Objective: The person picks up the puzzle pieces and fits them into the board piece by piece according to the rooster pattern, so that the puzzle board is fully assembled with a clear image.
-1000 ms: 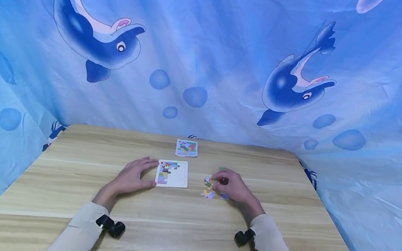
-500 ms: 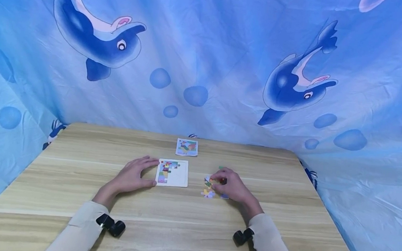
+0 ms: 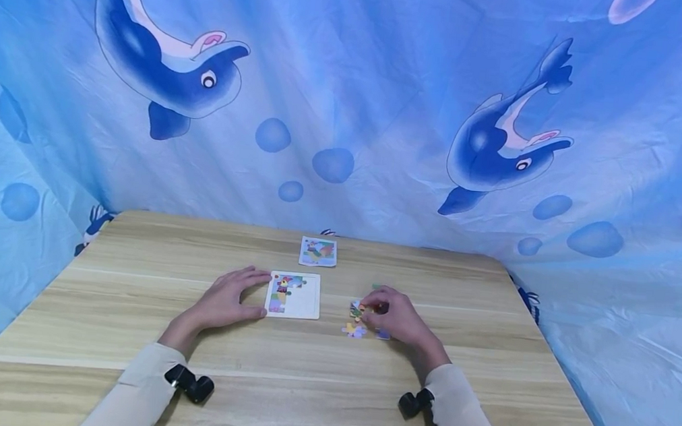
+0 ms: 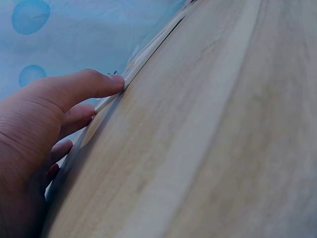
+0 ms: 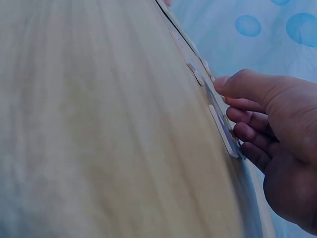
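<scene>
A white puzzle tray lies in the middle of the table, its left column and part of its top row filled with colourful pieces. My left hand is spread beside it, thumb and fingertips touching its left edge. To the right, my right hand pinches a multicoloured puzzle piece between thumb and index finger, low over the table. Just in front of it lies a yellow and purple piece. More pieces lie partly hidden under that hand, including a purple one and a green one.
A small picture card showing a bird lies behind the tray. The wooden table ends at a blue curtain printed with dolphins. Both wrists carry small black cameras.
The piece in my right fingers has turned and shifted slightly right. My left hand and the tray stay in place.
</scene>
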`<state>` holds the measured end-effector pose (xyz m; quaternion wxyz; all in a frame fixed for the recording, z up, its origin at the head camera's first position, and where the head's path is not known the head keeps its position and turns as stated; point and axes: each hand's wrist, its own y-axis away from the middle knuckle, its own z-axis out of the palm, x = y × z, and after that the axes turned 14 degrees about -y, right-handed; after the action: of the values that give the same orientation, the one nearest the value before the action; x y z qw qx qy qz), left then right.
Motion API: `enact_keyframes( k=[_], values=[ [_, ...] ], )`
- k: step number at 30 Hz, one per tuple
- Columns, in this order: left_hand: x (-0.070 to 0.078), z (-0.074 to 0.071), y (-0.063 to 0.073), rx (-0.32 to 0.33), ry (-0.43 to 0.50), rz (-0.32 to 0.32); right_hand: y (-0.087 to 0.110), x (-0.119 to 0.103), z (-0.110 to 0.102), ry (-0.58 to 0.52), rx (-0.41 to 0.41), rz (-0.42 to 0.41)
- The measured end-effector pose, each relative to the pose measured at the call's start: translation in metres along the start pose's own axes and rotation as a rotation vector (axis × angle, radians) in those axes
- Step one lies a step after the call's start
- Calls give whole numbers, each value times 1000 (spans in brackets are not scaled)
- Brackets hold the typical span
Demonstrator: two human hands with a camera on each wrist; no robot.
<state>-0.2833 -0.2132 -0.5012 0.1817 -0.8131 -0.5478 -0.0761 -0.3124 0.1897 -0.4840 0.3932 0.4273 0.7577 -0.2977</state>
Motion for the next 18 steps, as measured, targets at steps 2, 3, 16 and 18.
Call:
enact_keyframes(
  k=[2,3,16,18],
  values=[
    [1,0,0,-2,4,0,0,-1,-1,-13,6,5],
    [1,-1,1,-3,5,0,0,-1,-1,-17,10,5],
    [0,-2,0,-7,4,0,-17,-17,14,-31,23,-51],
    [0,-1,0,-11,-1,-1,-22,-20,20,-30,19,-53]
  ],
)
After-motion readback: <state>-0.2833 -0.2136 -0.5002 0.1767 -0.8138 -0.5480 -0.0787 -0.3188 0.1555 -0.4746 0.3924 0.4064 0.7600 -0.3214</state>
